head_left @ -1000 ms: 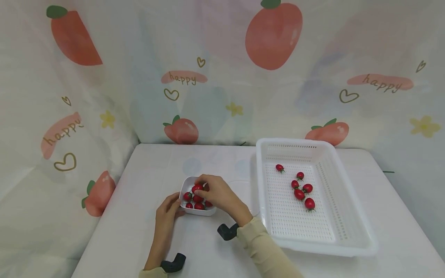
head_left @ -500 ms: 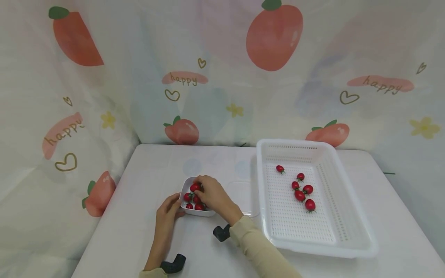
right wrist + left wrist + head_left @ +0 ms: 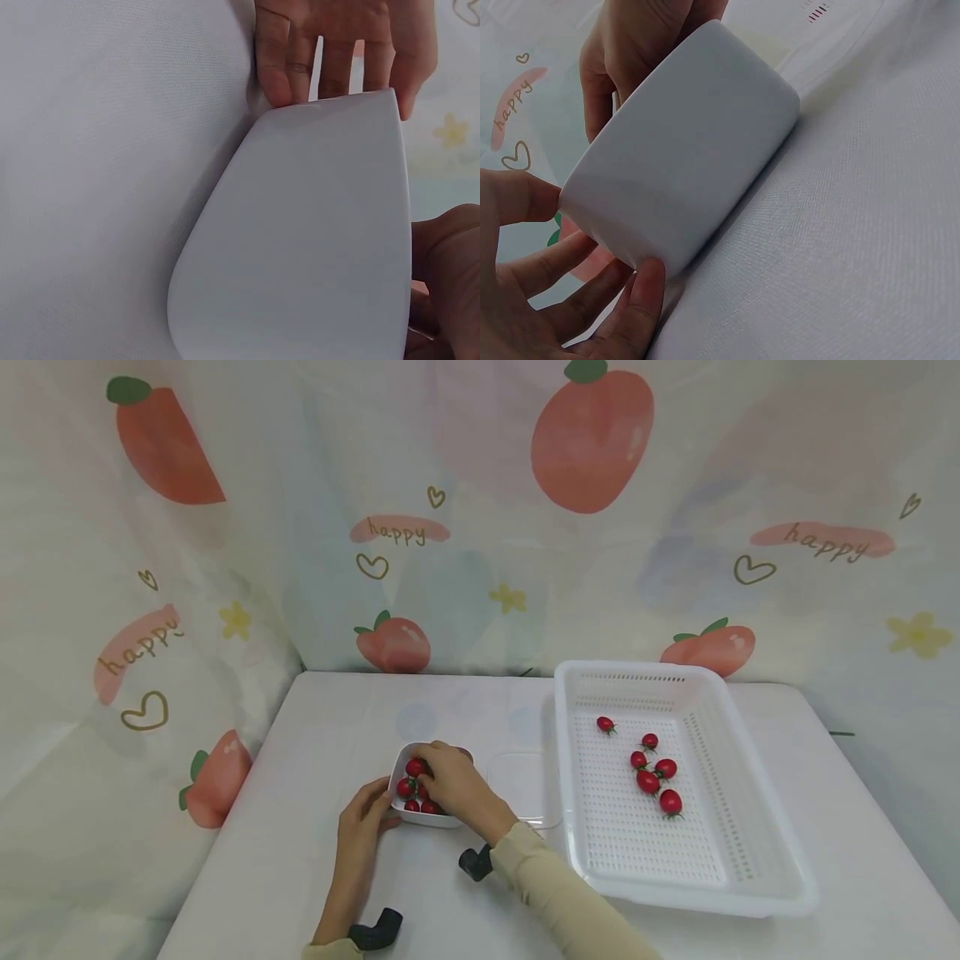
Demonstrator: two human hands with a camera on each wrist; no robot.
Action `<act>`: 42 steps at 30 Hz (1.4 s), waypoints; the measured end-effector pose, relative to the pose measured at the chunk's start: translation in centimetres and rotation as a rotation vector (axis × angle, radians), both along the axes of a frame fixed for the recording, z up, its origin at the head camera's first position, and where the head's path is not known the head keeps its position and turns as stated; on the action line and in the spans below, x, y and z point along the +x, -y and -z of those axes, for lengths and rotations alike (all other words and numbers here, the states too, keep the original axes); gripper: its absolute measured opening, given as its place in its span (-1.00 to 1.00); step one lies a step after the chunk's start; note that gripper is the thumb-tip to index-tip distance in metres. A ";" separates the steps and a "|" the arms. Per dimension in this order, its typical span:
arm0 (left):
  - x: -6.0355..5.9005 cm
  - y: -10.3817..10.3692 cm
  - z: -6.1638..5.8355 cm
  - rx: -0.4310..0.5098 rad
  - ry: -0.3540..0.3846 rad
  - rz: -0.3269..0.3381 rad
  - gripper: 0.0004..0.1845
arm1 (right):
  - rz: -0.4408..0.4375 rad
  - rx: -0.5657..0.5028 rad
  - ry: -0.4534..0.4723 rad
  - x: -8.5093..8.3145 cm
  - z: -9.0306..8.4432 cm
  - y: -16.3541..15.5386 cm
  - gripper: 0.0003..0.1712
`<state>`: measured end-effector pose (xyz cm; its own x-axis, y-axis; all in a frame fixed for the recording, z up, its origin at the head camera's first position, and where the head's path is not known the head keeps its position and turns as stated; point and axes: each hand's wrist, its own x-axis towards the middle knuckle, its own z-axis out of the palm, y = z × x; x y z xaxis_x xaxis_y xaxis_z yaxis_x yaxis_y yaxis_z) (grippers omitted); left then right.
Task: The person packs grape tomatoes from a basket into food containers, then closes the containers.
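A small white bowl (image 3: 420, 814) sits on the white table (image 3: 315, 735), a little left of centre in the lower half of the head view, with red cherry tomatoes (image 3: 412, 778) heaped inside. The left hand (image 3: 362, 814) comes up from the bottom edge and holds the bowl's left wall; in the left wrist view its thumb and fingertips (image 3: 641, 289) curl against the bowl's (image 3: 682, 172) outer side at the lower left. The right hand (image 3: 450, 781) reaches in from the lower right and lies over the bowl's right half, fingers bent down among the tomatoes. Whether it pinches one cannot be told, since the fingertips are hidden. In the right wrist view the bowl's (image 3: 315, 247) white wall fills the frame, the left hand's fingers (image 3: 300, 52) showing above its rim at the top.

Just right of the bowl lies a clear flat lid (image 3: 525, 785), touching a white perforated basket (image 3: 750, 852) that fills the right-hand part of the table. Six more tomatoes (image 3: 648, 781) lie loose on the basket's floor, well apart from both hands.
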<state>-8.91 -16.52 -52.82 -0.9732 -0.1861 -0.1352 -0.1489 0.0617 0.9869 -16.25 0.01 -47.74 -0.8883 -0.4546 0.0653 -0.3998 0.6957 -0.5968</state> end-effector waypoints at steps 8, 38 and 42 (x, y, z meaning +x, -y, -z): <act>-0.1 0.0 0.0 0.008 -0.001 -0.002 -0.59 | 0.035 -0.052 0.014 0.2 -0.1 -0.1 -0.56; 0.0 0.1 0.5 -0.029 0.009 -0.009 -0.60 | 0.049 -0.298 0.034 4.5 -4.2 -3.1 -0.69; 0.0 0.1 0.5 -0.021 0.008 -0.004 -0.61 | 0.056 -0.343 0.060 5.1 -5.0 -3.8 -0.68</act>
<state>-8.94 -16.66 -53.32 -0.9714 -0.1929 -0.1388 -0.1568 0.0815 0.9843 -11.15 3.85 -42.78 -0.9183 -0.3653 0.1525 -0.3236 0.4709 -0.8207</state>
